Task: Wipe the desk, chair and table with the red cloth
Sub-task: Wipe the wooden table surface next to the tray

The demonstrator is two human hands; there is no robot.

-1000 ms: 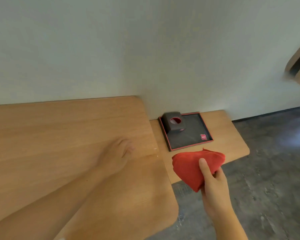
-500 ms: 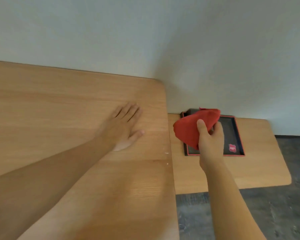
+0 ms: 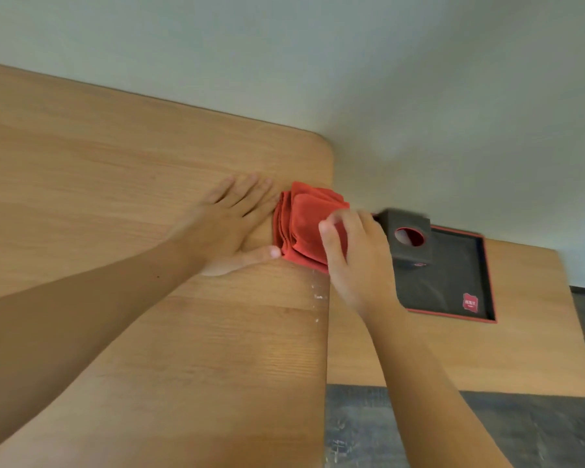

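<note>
The red cloth [image 3: 303, 228] lies bunched on the wooden desk [image 3: 115, 197], near its right edge and far corner. My right hand [image 3: 355, 261] grips the cloth's near right side, thumb on top, and presses it to the desk. My left hand [image 3: 230, 224] lies flat on the desk with fingers spread, its thumb and fingers touching the cloth's left side. A lower wooden table [image 3: 487, 352] adjoins the desk on the right. No chair is in view.
A black tray with a red rim [image 3: 453, 292] sits on the lower table, holding a dark tissue box [image 3: 411, 238] with a round hole. A pale wall runs behind both surfaces. Dark grey floor [image 3: 368, 430] shows at the bottom right. White specks mark the desk's right edge.
My right hand carried the cloth from over the tray leftward and set it down on the desk beside my left hand. The view shifted closer and left.
</note>
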